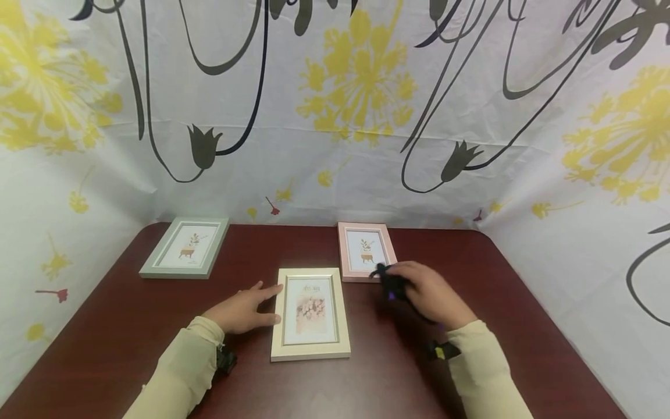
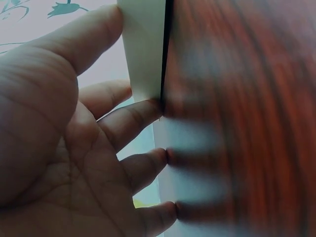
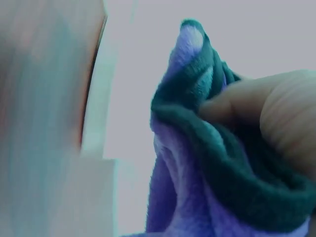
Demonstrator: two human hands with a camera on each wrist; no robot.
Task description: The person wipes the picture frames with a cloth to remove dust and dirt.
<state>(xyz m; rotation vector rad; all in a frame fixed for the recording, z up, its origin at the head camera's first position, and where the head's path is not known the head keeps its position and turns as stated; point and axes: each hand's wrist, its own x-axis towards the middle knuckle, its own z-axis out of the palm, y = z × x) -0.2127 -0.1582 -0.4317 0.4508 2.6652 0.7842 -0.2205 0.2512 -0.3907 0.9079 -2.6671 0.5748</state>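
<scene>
A cream picture frame (image 1: 342,326) with a pink flower print lies face up on the table. My left hand (image 1: 242,309) is spread along its left side. In the left wrist view the thumb and index finger meet the frame's side (image 2: 143,49), while the other fingertips rest on the tabletop. Right of the frame, my right hand (image 1: 431,291) grips a bunched cloth (image 1: 392,285) above the table. Close up, the cloth (image 3: 182,168) is fuzzy, purple with a dark edge, and the thumb presses into its folds. Beyond that hand lies a pink picture frame (image 1: 344,250).
A grey-green picture frame (image 1: 175,272) lies at the back left of the dark red-brown table (image 1: 277,244). A white patterned cloth wall (image 1: 293,169) rises behind the table and along both sides. Black straps with small devices circle both wrists.
</scene>
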